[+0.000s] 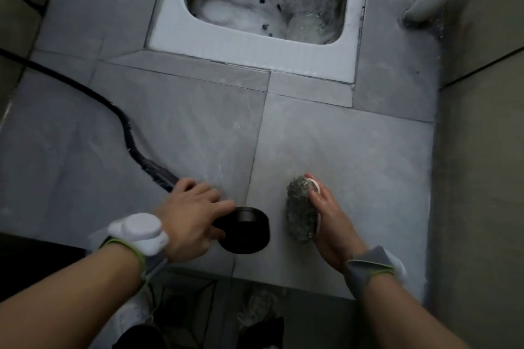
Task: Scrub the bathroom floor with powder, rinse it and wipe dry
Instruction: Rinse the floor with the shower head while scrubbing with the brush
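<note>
The left hand (190,218) is curled around the handle of the round black plastic shower head (246,230), fingers wrapped over the top and the thumb lying toward the disc. The disc faces down, close above the grey tiled floor (354,150). 1 black ribbed hose (129,133) runs from this handle across the floor to the left wall.

The right hand (326,224) grips 1 grey-green oval scrubbing pad with a white holder (301,211). The fingers are bent along its right side, and the pad's lower edge touches the floor tile, just beside the shower head.

The floor looks wet with pale powdery streaks. Beyond the hands, 1 white ceramic squat toilet pan (255,54) is set in the floor, with foamy water inside. Each wrist carries 1 grey band with a white device (139,231).
</note>
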Demonstrator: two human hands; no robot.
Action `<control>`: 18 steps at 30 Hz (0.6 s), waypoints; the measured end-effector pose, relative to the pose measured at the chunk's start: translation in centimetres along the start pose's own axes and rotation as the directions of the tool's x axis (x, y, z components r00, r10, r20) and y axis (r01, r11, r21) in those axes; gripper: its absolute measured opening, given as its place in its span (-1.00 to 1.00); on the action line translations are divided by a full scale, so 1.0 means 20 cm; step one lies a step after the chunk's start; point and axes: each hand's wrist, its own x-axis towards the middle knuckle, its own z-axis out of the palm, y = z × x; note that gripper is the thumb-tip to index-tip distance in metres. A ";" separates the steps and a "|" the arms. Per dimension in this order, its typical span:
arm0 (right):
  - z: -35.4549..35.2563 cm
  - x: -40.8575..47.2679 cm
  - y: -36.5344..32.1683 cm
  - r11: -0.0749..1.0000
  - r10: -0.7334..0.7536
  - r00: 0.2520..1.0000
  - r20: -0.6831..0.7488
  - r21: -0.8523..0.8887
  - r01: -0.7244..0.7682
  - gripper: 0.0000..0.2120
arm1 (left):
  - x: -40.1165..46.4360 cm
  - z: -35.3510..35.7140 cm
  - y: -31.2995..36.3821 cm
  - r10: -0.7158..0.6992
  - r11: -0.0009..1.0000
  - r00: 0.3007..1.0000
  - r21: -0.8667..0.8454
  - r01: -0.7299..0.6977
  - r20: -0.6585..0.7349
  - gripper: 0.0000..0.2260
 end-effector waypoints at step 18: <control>0.59 -0.29 0.37 0.940 -0.265 0.942 -0.207 -0.271 0.205 -0.63 | -0.54 0.13 -0.27 0.079 0.997 0.997 -0.025 -0.079 -0.001 -0.70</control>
